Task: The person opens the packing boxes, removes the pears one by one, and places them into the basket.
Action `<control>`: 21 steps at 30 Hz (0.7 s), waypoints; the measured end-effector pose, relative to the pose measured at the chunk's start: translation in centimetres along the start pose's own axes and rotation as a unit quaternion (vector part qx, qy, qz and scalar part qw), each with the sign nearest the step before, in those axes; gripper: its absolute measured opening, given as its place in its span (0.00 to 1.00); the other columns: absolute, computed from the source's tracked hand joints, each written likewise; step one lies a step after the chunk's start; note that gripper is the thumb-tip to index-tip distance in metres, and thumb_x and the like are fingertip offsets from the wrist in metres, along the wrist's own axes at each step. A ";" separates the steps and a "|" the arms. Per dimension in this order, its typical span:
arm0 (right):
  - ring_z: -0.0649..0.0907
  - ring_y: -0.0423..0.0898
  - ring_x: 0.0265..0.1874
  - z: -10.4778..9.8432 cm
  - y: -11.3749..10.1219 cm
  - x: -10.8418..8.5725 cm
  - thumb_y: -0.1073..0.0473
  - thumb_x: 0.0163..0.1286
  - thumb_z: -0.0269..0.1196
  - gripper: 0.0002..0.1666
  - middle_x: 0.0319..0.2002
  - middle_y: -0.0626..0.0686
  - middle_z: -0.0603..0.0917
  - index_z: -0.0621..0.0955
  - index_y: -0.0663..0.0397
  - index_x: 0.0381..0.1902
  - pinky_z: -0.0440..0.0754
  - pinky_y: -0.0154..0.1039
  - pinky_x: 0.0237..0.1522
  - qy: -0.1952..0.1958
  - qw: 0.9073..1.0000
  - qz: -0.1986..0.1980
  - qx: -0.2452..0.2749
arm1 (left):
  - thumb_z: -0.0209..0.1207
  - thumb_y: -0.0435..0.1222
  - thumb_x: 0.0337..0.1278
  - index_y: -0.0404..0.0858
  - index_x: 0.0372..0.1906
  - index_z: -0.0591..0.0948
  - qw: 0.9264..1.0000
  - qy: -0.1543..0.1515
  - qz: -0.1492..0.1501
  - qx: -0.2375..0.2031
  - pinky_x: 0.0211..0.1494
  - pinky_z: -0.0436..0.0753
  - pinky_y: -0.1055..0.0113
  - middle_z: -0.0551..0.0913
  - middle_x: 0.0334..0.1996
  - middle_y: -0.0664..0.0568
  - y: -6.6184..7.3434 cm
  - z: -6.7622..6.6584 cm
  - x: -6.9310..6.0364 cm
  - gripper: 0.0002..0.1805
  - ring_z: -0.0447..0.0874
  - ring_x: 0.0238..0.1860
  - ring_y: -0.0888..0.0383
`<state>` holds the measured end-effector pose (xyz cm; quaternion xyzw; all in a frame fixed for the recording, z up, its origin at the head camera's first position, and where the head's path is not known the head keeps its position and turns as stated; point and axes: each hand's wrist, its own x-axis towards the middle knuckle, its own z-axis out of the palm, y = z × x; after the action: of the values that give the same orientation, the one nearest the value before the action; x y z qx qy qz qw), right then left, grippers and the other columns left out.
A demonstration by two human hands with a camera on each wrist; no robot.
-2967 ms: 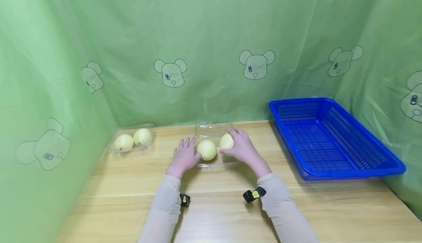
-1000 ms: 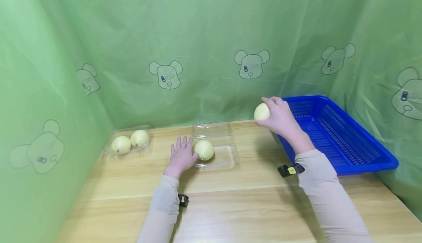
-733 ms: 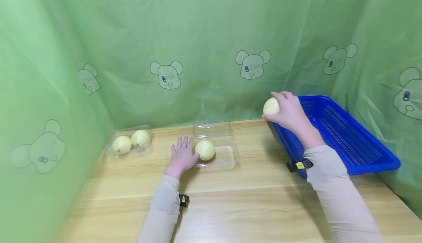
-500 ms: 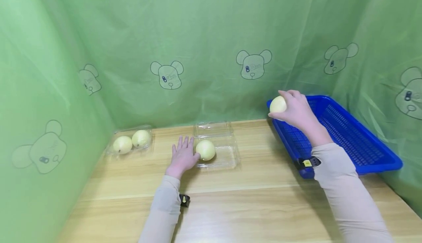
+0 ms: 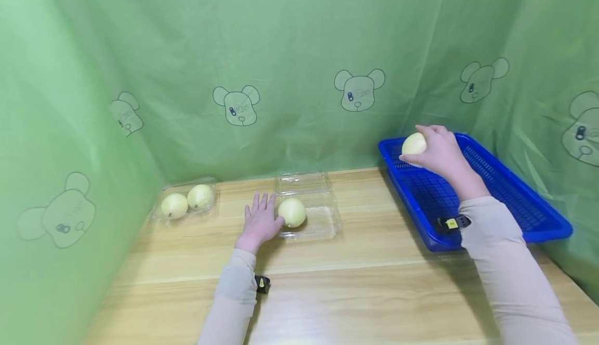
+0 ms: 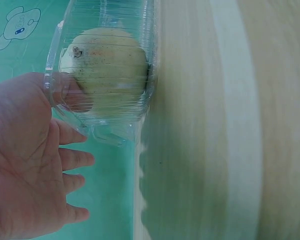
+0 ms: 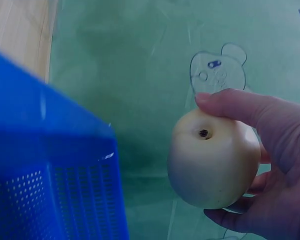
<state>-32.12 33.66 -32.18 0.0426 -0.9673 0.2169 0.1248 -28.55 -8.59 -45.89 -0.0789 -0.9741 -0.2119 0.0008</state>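
My right hand [image 5: 442,152] grips a pale yellow pear [image 5: 414,144] above the far left part of a blue plastic basket [image 5: 524,191]. In the right wrist view the thumb lies over the top of the pear [image 7: 212,165], with fingers behind and below it. My left hand [image 5: 258,225] has its fingers spread at the left side of an open clear plastic box [image 5: 323,222]. Its thumb reaches over the box's wall, close to another pear [image 5: 292,213] inside; the left wrist view shows this pear [image 6: 107,70] through the clear wall.
A second clear box [image 5: 210,204] at the far left holds two pears [image 5: 174,206]. Green curtains [image 5: 290,33] with printed bear heads enclose the wooden table [image 5: 318,303] at the back and sides.
My right hand has lifted one pear out of the middle box and carried it right, over the blue basket. The left hand has stayed at the box.
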 end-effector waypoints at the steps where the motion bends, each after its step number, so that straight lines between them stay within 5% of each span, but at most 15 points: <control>1: 0.59 0.79 0.62 0.1 0.2 0.1 0.41 0.55 0.71 0.58 0.66 0.80 0.58 0.59 0.65 0.73 0.66 0.74 0.53 0.000 1.000 0.002 0.000 | 0.50 0.48 0.62 0.41 0.77 0.53 1.000 0.000 0.000 0.000 0.78 0.37 0.36 0.50 0.78 0.40 -0.1 0.0 0.0 0.41 0.37 0.79 0.41; 21: 0.62 0.80 0.58 2.9 5.6 2.0 0.43 0.54 0.71 0.54 0.59 0.84 0.64 0.63 0.76 0.66 0.63 0.72 0.58 0.000 0.999 0.014 -0.042 | 0.51 0.49 0.62 0.42 0.77 0.52 1.000 -0.008 0.003 0.003 0.78 0.41 0.37 0.49 0.78 0.42 -0.7 0.0 -0.3 0.41 0.37 0.79 0.42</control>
<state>-35.42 37.38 -36.46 0.0235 -0.9760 0.1779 0.1233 -28.32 -9.22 -46.18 -0.0837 -0.9744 -0.2084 -0.0059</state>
